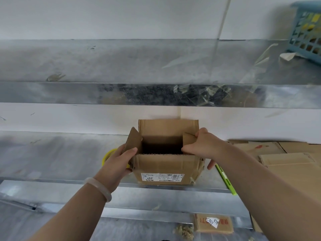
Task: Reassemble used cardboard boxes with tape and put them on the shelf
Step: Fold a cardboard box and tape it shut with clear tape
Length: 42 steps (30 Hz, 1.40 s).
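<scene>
Already our box [163, 164] stands on the shelf [60, 153], centre, top flaps open. Our left hand [118, 160] grips its 9 o'clock side and our right hand [206, 145] pinches the 3 o'clock flap. Flat boxes [278, 153] at 3 o'clock likely remain.

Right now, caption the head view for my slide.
Left hand and right hand each grip a side flap of the open box on the shelf; flattened boxes lie to its right.
</scene>
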Each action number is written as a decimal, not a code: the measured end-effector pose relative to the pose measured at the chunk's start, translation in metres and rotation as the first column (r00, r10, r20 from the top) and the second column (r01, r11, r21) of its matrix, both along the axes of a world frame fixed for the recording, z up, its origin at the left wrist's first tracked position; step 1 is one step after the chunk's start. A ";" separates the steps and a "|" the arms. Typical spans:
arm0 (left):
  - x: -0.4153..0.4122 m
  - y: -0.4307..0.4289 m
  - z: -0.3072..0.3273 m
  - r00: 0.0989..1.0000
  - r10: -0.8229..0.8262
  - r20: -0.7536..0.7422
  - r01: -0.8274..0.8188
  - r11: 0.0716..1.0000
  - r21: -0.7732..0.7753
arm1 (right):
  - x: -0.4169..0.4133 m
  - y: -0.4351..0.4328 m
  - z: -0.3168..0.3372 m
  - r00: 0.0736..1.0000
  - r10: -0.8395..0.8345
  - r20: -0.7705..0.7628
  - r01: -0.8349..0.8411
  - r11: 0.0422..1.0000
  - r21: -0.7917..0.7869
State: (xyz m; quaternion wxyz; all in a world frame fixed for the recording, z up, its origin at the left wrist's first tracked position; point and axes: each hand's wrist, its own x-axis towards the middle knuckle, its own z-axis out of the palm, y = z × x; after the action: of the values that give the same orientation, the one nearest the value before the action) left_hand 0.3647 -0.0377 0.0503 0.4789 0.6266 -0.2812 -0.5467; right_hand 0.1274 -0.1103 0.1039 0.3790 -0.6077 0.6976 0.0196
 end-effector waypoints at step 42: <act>0.038 0.066 0.043 0.594 0.251 0.764 -0.060 0.961 -0.269 | -0.007 0.069 0.032 0.990 0.134 0.048 -0.089 0.849 -0.521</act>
State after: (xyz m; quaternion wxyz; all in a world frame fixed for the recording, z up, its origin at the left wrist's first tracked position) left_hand 0.4026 0.0286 0.0937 0.4159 0.7699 -0.4648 -0.1351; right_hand 0.1208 -0.0413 0.1363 0.2282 -0.7269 0.6246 -0.1715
